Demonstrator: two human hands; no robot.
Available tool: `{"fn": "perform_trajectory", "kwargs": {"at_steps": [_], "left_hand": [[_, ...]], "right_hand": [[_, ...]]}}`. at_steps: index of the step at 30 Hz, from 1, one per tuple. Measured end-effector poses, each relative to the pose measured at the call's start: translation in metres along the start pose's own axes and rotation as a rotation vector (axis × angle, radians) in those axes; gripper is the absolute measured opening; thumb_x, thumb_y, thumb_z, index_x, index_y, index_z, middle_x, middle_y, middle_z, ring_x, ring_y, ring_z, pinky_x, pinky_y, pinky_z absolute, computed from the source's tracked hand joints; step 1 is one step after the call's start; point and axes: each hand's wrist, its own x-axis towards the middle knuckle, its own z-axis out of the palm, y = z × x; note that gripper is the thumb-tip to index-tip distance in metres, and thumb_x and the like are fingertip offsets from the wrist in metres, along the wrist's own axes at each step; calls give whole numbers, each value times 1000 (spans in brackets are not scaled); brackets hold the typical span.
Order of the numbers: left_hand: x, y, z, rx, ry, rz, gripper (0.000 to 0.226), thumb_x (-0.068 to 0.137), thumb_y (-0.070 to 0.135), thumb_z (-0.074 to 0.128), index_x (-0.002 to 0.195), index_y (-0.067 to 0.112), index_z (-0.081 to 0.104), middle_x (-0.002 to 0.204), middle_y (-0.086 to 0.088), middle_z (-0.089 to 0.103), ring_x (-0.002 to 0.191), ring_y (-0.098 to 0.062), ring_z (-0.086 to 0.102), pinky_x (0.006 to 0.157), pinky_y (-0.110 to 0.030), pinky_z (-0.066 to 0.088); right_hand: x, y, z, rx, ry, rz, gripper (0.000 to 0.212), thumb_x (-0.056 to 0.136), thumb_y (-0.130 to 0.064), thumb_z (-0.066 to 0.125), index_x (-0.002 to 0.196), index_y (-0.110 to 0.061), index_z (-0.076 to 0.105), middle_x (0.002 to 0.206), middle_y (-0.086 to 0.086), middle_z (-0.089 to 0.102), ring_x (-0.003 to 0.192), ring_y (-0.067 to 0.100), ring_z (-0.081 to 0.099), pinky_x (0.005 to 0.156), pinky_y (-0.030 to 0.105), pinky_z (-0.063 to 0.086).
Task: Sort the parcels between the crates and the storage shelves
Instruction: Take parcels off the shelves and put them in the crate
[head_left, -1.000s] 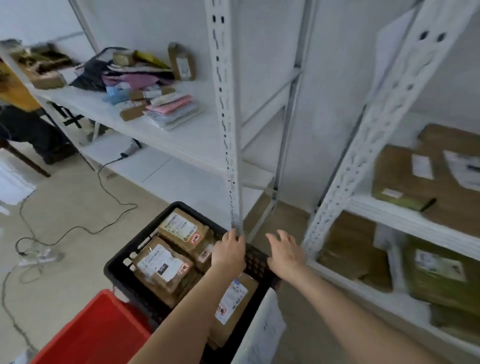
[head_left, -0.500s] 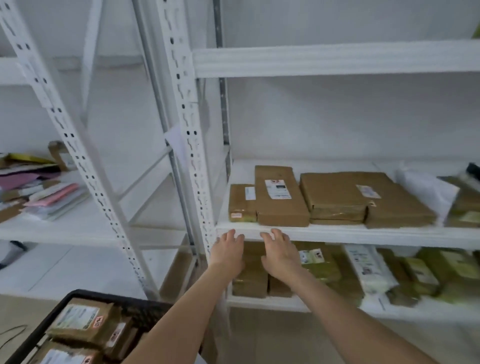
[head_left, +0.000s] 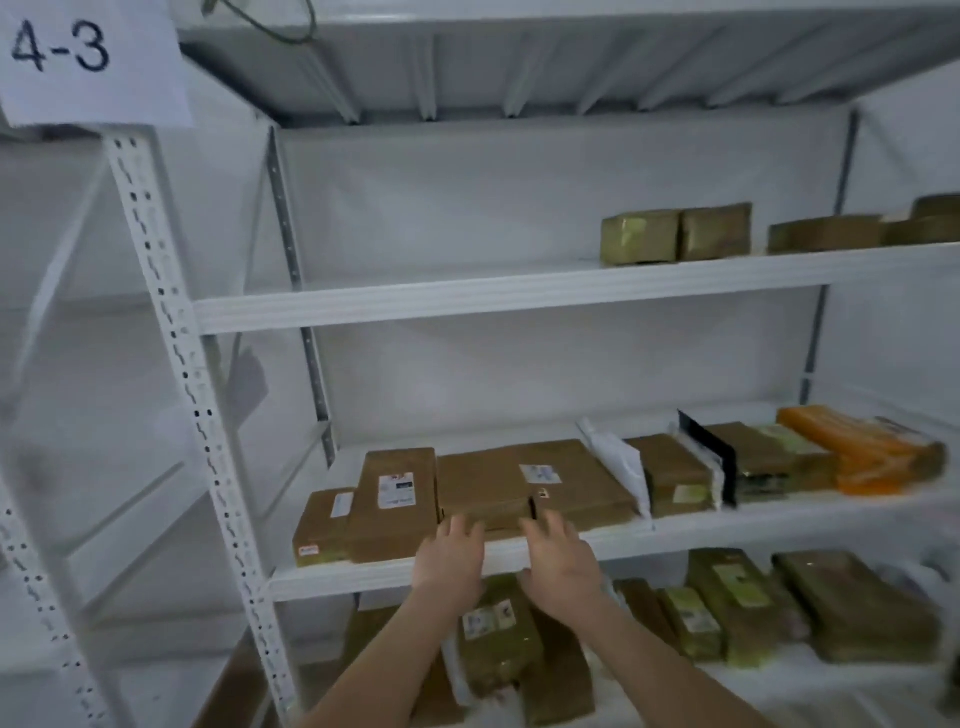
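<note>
Both left hand (head_left: 451, 564) and right hand (head_left: 561, 566) (fingers loose, holding nothing) hover equally near the flat parcel (head_left: 524, 486), lying crosswise just beyond

Up on my left, a white paper sign (head_left: 93, 62) at the top of the shelf upright (head_left: 171, 332) reads "4-3" in dark handwritten figures. The white label (head_left: 396, 490) on the tall brown parcel (head_left: 400, 530) is too blurred for me to read. So are the label (head_left: 540, 474) on the wide flat parcel (head_left: 483, 483) and the red sticker (head_left: 308, 549) on the small parcel (head_left: 319, 522).
</note>
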Motion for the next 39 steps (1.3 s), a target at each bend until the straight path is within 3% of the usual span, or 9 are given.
{"fn": "perform_trajectory", "kwargs": {"at_steps": [11, 16, 22, 30, 34, 39], "left_hand": [[60, 173, 1, -25, -7, 239, 66, 86, 22, 63, 144, 20, 31, 148, -8, 29, 131, -26, 35, 100, -38, 42], [115, 245, 21, -85, -6, 386, 67, 87, 28, 61, 145, 21, 28, 149, -7, 28, 132, -26, 35, 99, -39, 41], [186, 330, 27, -116, 10, 522, 64, 87, 25, 61, 142, 20, 31, 146, -8, 31, 126, -27, 42, 90, -38, 47], [238, 454, 30, -156, -25, 715, 64, 90, 22, 59, 145, 15, 27, 155, -11, 19, 138, -29, 28, 99, -39, 40], [261, 510, 34, -172, -15, 731, 61, 89, 19, 58, 143, 18, 29, 154, -9, 20, 137, -27, 30, 98, -38, 41], [310, 580, 21, -257, 96, 664, 67, 88, 28, 61, 144, 23, 24, 147, -3, 27, 123, -25, 44, 84, -35, 47]], "right_hand": [[-22, 173, -23, -26, 52, 244, 63, 92, -26, 54, 148, -22, 25, 150, 8, 26, 134, 27, 29, 106, 35, 34], [-6, 255, -25, -38, 23, 388, 65, 88, -30, 59, 144, -23, 26, 149, 9, 23, 134, 30, 28, 107, 40, 34], [19, 347, -45, -72, 31, 543, 59, 92, -28, 55, 144, -23, 27, 151, 9, 22, 135, 32, 27, 104, 42, 35], [8, 462, -71, -84, 36, 749, 59, 87, -21, 55, 141, -22, 32, 145, 10, 29, 131, 32, 32, 103, 42, 37], [18, 525, -81, -90, 54, 772, 64, 87, -19, 56, 144, -24, 28, 148, 9, 27, 133, 31, 31, 104, 40, 36], [62, 601, -88, -67, 67, 662, 59, 88, -20, 56, 142, -23, 31, 149, 9, 25, 133, 32, 31, 104, 43, 35]]}}
